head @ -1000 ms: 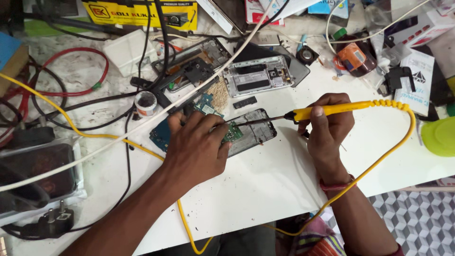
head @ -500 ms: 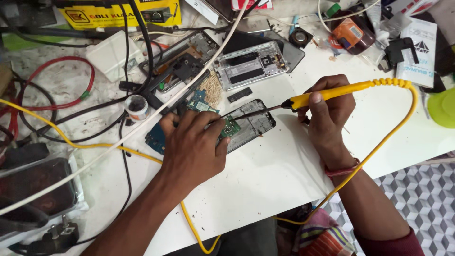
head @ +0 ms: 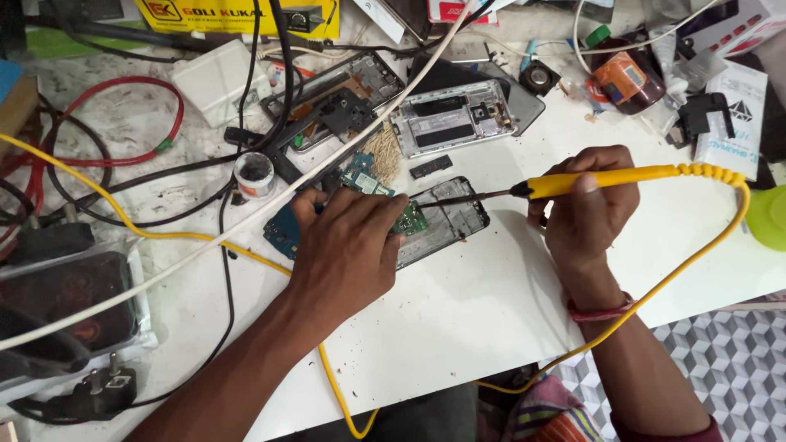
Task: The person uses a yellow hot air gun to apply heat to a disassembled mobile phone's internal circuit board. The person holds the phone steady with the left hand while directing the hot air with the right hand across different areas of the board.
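My right hand (head: 585, 214) grips a yellow soldering iron (head: 606, 178) whose dark tip points left onto a green circuit board (head: 411, 219). The board lies in an opened black phone frame (head: 446, 225) on the white table (head: 458, 319). My left hand (head: 348, 245) presses down flat on the board and the frame's left part, hiding most of the board. The iron's yellow cable (head: 696, 262) loops down past my right wrist, which wears a red band.
Two more opened phone bodies (head: 454, 119) lie behind. A small round tin (head: 255, 173) stands left of my hand. Black, red, white and yellow cables (head: 123, 155) cover the left side. A plug (head: 90, 393) and bagged dark device (head: 65, 311) sit front left. Boxes stand far right.
The view has shifted slightly and both hands sit a little lower in it. The iron's tip stays on the board and my left hand keeps pressing on it.
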